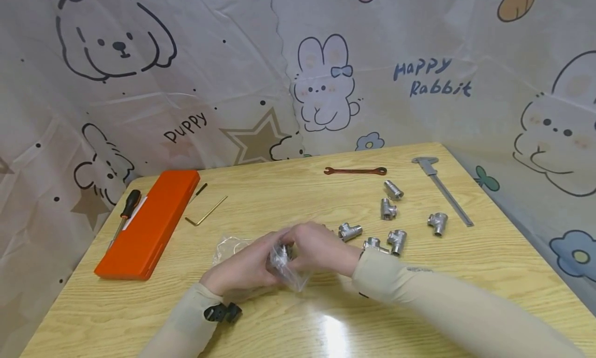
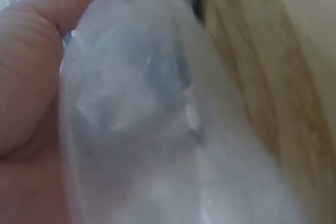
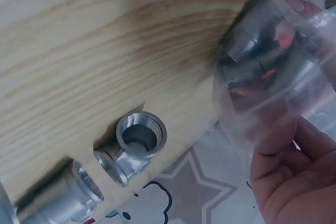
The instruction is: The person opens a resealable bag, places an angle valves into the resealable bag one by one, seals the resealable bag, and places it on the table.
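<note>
over the table (image 1: 261,187), both hands (image 1: 247,265) (image 1: 321,247) hold a bag (image 1: 295,281) of fittings (image 3: 256,27)

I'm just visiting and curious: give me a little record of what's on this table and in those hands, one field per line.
Left hand: grips a clear plastic bag
Right hand: pinches the same bag
Bag contents: metal fittings
Loose fittings: at least six, right of the bag in the head view
Far edge: red wrench
Right side: caliper
Left side: orange case, screwdriver, L-shaped key
</note>
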Action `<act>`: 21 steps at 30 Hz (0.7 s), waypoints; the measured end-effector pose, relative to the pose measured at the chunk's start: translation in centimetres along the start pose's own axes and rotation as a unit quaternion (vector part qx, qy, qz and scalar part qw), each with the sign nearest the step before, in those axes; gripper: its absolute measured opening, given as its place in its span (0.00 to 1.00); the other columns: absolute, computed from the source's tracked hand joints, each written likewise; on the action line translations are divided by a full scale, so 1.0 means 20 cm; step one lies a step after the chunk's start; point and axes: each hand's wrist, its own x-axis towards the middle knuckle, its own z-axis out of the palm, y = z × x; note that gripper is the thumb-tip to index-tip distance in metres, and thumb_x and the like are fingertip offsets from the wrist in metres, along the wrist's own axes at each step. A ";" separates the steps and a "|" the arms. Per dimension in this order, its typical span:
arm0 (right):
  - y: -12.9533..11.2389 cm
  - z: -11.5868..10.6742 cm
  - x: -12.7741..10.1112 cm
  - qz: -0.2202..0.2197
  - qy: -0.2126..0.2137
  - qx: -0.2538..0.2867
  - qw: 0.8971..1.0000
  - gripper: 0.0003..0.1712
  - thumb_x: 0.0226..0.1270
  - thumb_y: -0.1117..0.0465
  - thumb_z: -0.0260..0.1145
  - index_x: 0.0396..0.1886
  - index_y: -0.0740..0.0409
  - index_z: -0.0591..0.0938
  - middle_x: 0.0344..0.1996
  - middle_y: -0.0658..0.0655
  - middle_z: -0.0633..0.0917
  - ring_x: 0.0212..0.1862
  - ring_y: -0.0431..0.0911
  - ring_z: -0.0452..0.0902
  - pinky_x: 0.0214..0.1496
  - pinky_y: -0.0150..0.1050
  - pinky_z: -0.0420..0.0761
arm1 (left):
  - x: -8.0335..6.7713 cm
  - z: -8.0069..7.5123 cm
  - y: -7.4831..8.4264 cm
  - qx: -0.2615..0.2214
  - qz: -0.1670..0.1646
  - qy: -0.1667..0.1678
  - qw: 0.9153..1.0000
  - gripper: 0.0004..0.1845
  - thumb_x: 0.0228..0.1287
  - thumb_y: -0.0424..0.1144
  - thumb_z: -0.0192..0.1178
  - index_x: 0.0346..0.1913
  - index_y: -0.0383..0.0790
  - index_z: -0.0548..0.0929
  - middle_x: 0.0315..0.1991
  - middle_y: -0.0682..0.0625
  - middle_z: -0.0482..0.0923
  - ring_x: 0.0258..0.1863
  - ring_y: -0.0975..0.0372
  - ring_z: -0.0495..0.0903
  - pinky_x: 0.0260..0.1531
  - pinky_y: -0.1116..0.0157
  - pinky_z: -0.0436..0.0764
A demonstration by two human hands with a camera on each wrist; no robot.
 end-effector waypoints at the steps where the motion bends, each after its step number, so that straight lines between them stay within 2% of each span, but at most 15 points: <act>1: 0.00 0.01 0.00 -0.005 0.001 -0.006 1.000 0.23 0.51 0.54 0.80 0.48 0.51 0.87 0.40 0.46 0.88 0.32 0.35 0.78 0.42 0.31 0.79 | 0.00 -0.01 0.02 -0.005 -0.002 0.000 1.000 0.55 0.49 0.40 0.79 0.77 0.63 0.56 0.71 0.62 0.64 0.68 0.63 0.65 0.69 0.57 0.62; 7: -0.03 0.06 0.00 -0.036 0.008 -0.085 0.996 0.20 0.52 0.52 0.80 0.44 0.50 0.86 0.41 0.48 0.87 0.41 0.41 0.82 0.48 0.35 0.81 | -0.01 -0.01 0.03 0.003 -0.021 -0.004 1.000 0.54 0.47 0.39 0.79 0.75 0.61 0.58 0.70 0.62 0.64 0.68 0.64 0.65 0.69 0.57 0.62; 9: -0.03 0.05 -0.01 -0.038 0.005 -0.087 0.995 0.22 0.52 0.51 0.79 0.47 0.51 0.86 0.43 0.49 0.87 0.44 0.43 0.83 0.50 0.36 0.81 | -0.01 0.00 -0.01 0.015 -0.019 -0.007 1.000 0.56 0.47 0.40 0.79 0.76 0.62 0.55 0.71 0.61 0.63 0.68 0.63 0.65 0.69 0.57 0.62; 11: -0.03 0.00 -0.03 -0.033 -0.003 -0.068 0.997 0.25 0.53 0.51 0.79 0.51 0.53 0.86 0.47 0.50 0.87 0.47 0.44 0.83 0.53 0.38 0.81 | -0.02 0.00 -0.01 0.021 -0.022 -0.009 1.000 0.58 0.47 0.37 0.79 0.77 0.61 0.54 0.71 0.58 0.63 0.68 0.62 0.65 0.68 0.57 0.64; 14: -0.01 -0.11 -0.07 -0.012 -0.007 -0.036 0.999 0.26 0.53 0.53 0.79 0.52 0.55 0.86 0.48 0.53 0.87 0.43 0.44 0.84 0.48 0.37 0.82 | -0.03 0.00 -0.01 0.040 -0.035 -0.012 0.999 0.59 0.47 0.35 0.78 0.78 0.58 0.52 0.72 0.53 0.63 0.67 0.60 0.67 0.66 0.57 0.68; 18: 0.05 -0.28 -0.12 0.024 0.003 -0.039 0.999 0.26 0.53 0.55 0.79 0.52 0.59 0.86 0.48 0.55 0.87 0.37 0.42 0.83 0.42 0.37 0.83 | -0.04 -0.01 0.01 0.065 -0.085 -0.016 0.994 0.58 0.47 0.37 0.77 0.79 0.54 0.52 0.72 0.49 0.62 0.66 0.59 0.66 0.65 0.56 0.68; 21: 0.13 -0.37 -0.14 0.045 0.003 -0.054 0.998 0.27 0.55 0.54 0.78 0.54 0.58 0.85 0.50 0.54 0.86 0.41 0.43 0.83 0.47 0.40 0.83 | -0.04 -0.01 0.01 0.073 -0.113 -0.017 0.991 0.59 0.46 0.38 0.78 0.79 0.51 0.52 0.73 0.49 0.61 0.66 0.59 0.65 0.66 0.56 0.67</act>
